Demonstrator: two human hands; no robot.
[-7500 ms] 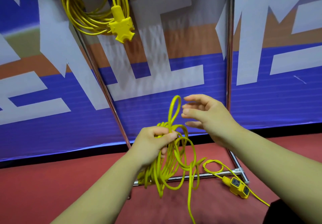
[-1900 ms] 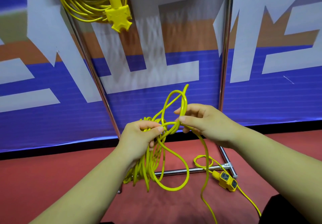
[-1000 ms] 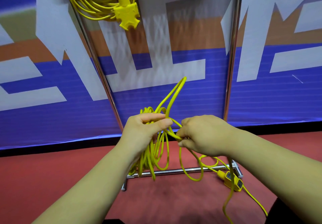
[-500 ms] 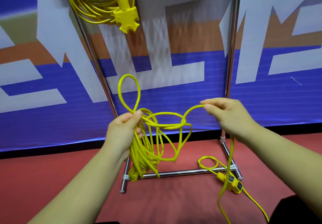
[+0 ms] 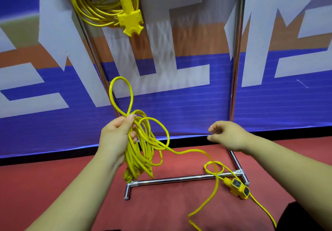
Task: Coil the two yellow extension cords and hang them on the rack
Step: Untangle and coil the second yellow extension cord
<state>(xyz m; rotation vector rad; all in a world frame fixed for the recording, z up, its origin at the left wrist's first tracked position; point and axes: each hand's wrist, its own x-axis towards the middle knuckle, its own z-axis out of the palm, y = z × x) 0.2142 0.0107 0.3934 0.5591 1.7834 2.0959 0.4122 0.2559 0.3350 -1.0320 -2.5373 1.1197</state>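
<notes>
A person's left hand (image 5: 115, 137) grips the half-coiled cord (image 5: 143, 151) before the rack (image 5: 235, 65), its limp tail (image 5: 190, 152) trailing over the floor (image 5: 53, 185); the right hand (image 5: 227, 136) hovers empty, fingers relaxed. Light and floppy, seemingly springy, it wants taking by the slack beside the bundle.

Red floor (image 5: 53, 185), chrome rack base (image 5: 176, 178) standing on it, yellow socket block (image 5: 239, 188) and slack cord (image 5: 264, 209) lying beside the bar

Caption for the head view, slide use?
Left hand grips the half-coiled yellow cord, right hand open, holding nothing; the other cord hangs on the rack.
</notes>
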